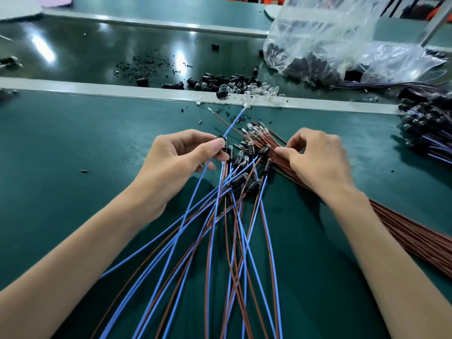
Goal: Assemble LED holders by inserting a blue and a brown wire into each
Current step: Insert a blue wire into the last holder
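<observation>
- The left hand (186, 155) pinches a black LED holder (221, 138) threaded on a blue wire (235, 121), above the green surface (73, 143).
- The right hand (315, 155) pinches the brown wires (403, 228) bundled on the surface.
- Wired holders (241, 179) lie between the hands.

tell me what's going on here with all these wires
A person is assembling LED holders on a green bench. The left hand pinches a black holder with a blue wire threaded through it, while the right hand pinches at the bundle of brown wires. Wired holders lie between the hands, and loose holders and clear LEDs sit further back by a plastic bag.
</observation>
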A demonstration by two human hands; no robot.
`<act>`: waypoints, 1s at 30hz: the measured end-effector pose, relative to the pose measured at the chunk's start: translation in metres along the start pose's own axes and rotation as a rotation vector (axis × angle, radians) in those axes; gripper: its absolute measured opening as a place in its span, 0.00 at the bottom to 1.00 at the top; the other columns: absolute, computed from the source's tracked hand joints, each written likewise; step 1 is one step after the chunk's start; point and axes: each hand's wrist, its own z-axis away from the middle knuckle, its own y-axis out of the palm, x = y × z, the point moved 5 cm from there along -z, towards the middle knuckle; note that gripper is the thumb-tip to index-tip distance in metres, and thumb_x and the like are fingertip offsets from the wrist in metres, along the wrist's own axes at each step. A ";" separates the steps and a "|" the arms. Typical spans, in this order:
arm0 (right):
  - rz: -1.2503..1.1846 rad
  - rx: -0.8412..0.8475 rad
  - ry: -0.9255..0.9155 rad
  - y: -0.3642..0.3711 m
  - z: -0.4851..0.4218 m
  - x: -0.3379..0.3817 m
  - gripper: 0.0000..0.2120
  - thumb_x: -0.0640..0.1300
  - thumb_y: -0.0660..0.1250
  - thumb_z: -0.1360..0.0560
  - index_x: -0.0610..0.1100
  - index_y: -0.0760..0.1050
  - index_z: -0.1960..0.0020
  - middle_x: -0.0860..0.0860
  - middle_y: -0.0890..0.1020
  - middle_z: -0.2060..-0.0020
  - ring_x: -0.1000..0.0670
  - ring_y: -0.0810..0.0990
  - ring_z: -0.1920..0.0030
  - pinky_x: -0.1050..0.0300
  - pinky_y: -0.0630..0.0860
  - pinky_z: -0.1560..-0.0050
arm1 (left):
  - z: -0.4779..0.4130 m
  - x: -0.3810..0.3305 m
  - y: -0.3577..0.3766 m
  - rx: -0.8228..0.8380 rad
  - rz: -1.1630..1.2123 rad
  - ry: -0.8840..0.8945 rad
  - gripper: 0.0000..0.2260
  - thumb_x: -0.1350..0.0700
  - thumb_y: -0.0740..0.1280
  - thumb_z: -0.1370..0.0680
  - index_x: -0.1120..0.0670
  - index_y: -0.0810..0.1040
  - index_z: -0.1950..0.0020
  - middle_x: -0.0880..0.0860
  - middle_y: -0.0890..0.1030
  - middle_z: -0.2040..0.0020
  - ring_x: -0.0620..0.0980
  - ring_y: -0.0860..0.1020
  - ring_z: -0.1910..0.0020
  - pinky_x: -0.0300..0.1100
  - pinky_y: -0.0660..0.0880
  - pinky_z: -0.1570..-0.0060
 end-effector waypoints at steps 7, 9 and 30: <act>-0.078 0.032 0.065 0.004 -0.002 -0.001 0.07 0.50 0.71 0.26 0.50 0.78 0.51 0.48 0.82 0.53 0.44 0.78 0.50 0.53 0.73 0.51 | 0.001 0.003 0.004 0.025 0.018 0.001 0.10 0.51 0.68 0.32 0.55 0.81 0.56 0.49 0.84 0.64 0.38 0.78 0.68 0.29 0.74 0.62; -0.037 0.008 0.048 0.002 -0.001 0.000 0.05 0.47 0.69 0.25 0.50 0.81 0.51 0.45 0.83 0.53 0.41 0.78 0.50 0.54 0.72 0.52 | 0.001 0.005 0.005 0.031 0.015 0.004 0.10 0.50 0.69 0.32 0.55 0.81 0.56 0.49 0.84 0.64 0.39 0.78 0.68 0.30 0.75 0.62; -1.113 0.225 0.016 -0.012 0.006 0.066 0.05 0.35 0.64 0.22 0.43 0.72 0.50 0.49 0.84 0.67 0.57 0.81 0.67 0.66 0.77 0.64 | 0.018 0.003 0.028 0.625 0.305 -0.044 0.09 0.47 0.73 0.31 0.49 0.83 0.54 0.55 0.76 0.34 0.56 0.73 0.34 0.42 0.73 0.40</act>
